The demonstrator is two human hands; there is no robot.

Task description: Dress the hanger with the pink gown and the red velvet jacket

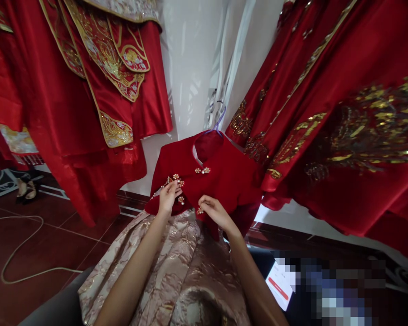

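A small red velvet jacket (221,174) with pearl and gold knot buttons hangs on a purple hanger (219,123) in front of me. Below it spreads a pink and gold brocade skirt (177,267). My left hand (168,197) pinches the jacket's front flap beside a beaded button, fingers closed on the cloth. My right hand (215,210) grips the lower front edge near another button, fingers curled on the fabric.
Red embroidered gowns hang at the left (88,90) and at the right (343,127), with a white wall (193,68) between them. A white cable (20,244) loops over the dark red floor. Sandals (26,189) stand at the far left. A screen (280,283) lies at the lower right.
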